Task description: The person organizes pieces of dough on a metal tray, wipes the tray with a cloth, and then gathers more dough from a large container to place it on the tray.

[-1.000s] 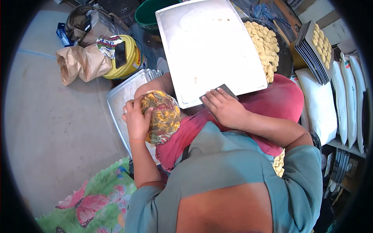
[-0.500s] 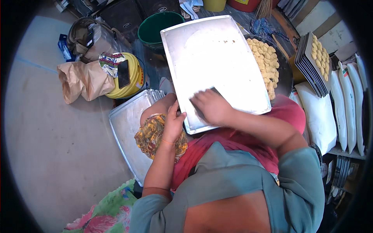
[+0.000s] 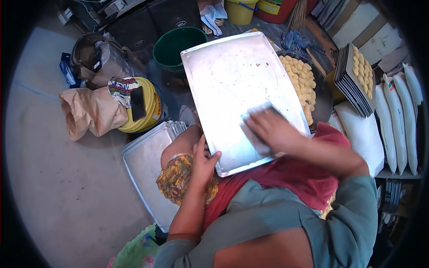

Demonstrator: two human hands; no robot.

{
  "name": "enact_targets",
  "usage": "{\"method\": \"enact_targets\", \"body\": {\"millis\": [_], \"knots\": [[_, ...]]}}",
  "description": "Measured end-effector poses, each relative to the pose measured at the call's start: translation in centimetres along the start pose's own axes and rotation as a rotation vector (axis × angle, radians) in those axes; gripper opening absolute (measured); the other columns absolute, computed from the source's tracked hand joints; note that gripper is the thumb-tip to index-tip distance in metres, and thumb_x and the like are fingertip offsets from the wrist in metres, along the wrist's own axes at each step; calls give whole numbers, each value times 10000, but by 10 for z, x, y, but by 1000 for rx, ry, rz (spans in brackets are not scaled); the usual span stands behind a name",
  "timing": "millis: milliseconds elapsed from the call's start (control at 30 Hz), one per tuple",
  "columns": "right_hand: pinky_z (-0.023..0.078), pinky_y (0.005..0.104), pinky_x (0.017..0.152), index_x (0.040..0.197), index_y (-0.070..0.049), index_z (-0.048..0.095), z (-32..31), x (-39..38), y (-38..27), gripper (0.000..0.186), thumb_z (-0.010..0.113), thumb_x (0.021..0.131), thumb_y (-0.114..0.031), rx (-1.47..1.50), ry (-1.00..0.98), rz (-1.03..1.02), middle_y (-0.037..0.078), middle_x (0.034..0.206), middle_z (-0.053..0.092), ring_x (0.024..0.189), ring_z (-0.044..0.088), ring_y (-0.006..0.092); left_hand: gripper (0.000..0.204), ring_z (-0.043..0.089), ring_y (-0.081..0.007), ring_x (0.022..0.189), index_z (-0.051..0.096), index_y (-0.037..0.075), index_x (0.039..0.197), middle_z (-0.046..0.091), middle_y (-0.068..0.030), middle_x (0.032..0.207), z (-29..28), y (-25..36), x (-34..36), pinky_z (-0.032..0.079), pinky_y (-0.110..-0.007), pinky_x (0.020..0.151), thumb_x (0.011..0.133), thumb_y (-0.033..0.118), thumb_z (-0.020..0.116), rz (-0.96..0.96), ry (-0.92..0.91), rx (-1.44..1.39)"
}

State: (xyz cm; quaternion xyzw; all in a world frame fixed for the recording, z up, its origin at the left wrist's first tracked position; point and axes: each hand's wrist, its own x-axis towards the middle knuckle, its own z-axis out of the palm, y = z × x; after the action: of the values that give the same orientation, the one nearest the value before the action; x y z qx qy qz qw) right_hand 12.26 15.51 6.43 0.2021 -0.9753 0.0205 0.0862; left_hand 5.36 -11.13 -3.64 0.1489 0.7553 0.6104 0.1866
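While the left hand (image 3: 206,161) clamps the tray (image 3: 232,89) at left, the right hand (image 3: 278,131) blurs, its grip unclear; a partly hidden dark pan (image 3: 323,103) holds yellow lumps (image 3: 299,78).

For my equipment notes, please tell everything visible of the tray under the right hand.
The tray is rectangular, shallow and silvery, apparently metal, with a raised rim. Glare whitens its surface; dark specks show toward the far end. It lies face up, slightly turned, its near end over reddish cloth. The left hand touches its left edge; the blurred right hand seems to hold a grey flat piece against it.
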Motion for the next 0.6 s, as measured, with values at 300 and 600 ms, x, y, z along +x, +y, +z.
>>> {"method": "enact_targets", "body": {"millis": [300,600], "knots": [[396,477,1007,1267,-27,530,49,-15,74,486,663,812,-131,182,95,63,167,1093,590,1026,565,331,821,458,-62,733,269,38,1504,489,18,837,-1,23,2,406,-197,672,794,-25,678,-147,-94,-265],[430,398,1013,1355,-44,481,44,172,205,473,522,888,-109,7,241,124,170,1327,527,1176,529,338,809,467,-72,772,268,44,1506,511,9,893,0,11,10,415,-213,735,803,-13,663,-161,-90,-336]]}}
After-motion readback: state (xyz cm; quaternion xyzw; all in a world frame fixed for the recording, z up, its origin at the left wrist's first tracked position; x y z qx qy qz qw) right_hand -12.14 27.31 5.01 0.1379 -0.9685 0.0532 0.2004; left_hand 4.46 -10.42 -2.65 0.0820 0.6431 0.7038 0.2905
